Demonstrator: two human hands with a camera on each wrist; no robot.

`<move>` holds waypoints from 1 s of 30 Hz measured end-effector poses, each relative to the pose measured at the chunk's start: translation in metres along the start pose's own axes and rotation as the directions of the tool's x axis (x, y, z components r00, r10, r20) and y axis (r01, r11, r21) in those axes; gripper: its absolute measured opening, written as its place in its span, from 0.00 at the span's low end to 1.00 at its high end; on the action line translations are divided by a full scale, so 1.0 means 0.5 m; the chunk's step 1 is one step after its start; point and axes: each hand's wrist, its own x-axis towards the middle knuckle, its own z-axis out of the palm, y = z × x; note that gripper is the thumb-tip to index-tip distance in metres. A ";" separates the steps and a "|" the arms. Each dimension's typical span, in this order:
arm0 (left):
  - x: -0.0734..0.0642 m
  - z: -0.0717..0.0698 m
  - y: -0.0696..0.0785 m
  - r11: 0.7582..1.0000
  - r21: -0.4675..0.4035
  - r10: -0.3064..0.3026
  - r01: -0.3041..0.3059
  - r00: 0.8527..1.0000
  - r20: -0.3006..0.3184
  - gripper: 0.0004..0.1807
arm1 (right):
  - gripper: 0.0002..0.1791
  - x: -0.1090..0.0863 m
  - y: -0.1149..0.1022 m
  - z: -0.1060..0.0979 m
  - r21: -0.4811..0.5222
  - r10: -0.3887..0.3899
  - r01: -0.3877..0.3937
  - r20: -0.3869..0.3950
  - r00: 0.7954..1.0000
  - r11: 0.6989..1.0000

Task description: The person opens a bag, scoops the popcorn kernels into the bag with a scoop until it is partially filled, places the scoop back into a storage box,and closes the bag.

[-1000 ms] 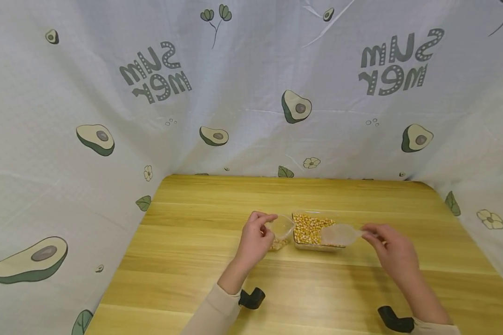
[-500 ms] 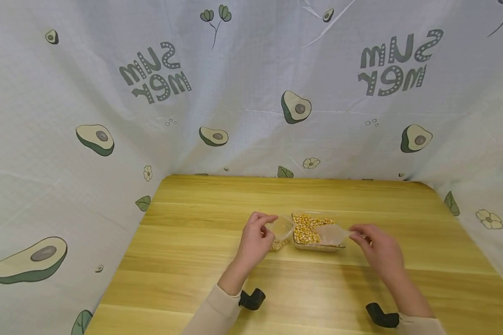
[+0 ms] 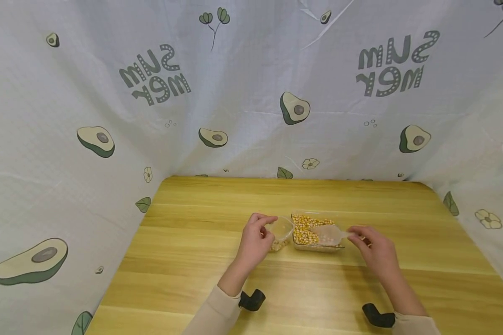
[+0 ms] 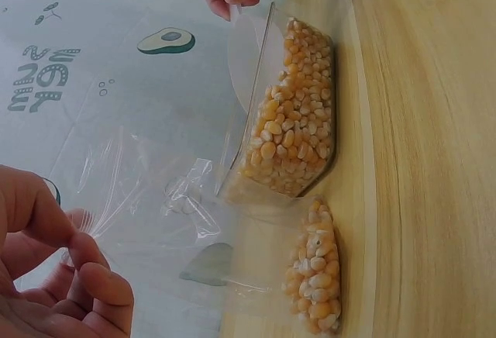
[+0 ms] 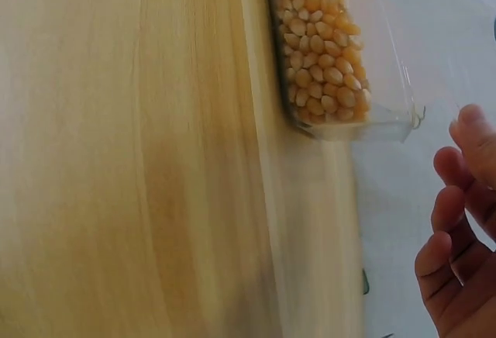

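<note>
My left hand (image 3: 255, 238) pinches the top edge of a clear plastic zip bag (image 4: 147, 175), its mouth spread into a loop. Corn kernels (image 4: 316, 272) fill the bag's bottom, which sits on the table. Directly to its right stands a clear rectangular container (image 5: 380, 131) with yellow corn kernels (image 3: 303, 230). The thumb and fingers of my right hand (image 3: 373, 249) pinch the handle of a translucent scoop (image 3: 326, 234). Its bowl lies inside the container, over the right part of the kernels, with the handle crossing the right rim. In the right wrist view, most of the scoop is hidden.
The wooden table (image 3: 201, 228) ends at a white curtain (image 3: 243, 93) printed with avocados, behind and at both sides. A black wrist mount (image 3: 252, 300) sits at my left wrist and another black mount (image 3: 378, 316) at my right.
My right hand has moved left with the scoop, and the bowl has gone down into the kernels in the container. The left hand and the bag have stayed in place.
</note>
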 end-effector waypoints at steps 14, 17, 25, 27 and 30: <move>-0.001 -0.002 -0.002 1.000 0.009 -0.013 0.013 0.999 -0.040 0.17 | 0.12 -0.017 0.016 0.023 0.096 0.319 -0.331 0.121 0.940 0.939; -0.001 -0.002 -0.003 1.000 0.014 -0.006 0.007 0.999 -0.040 0.18 | 0.14 -0.019 0.018 0.025 0.118 0.363 -0.380 0.140 0.921 0.917; 0.001 -0.002 -0.003 1.000 0.015 -0.003 0.003 0.999 -0.039 0.21 | 0.16 -0.024 0.020 0.033 0.196 0.457 -0.488 0.181 0.871 0.851; 0.001 -0.002 -0.001 1.000 0.014 -0.006 0.006 0.999 -0.037 0.21 | 0.17 -0.026 0.020 0.035 0.215 0.485 -0.516 0.182 0.855 0.829; 0.000 -0.002 -0.001 1.000 0.010 -0.009 0.010 0.999 -0.034 0.22 | 0.18 -0.027 0.020 0.039 0.258 0.524 -0.556 0.187 0.831 0.790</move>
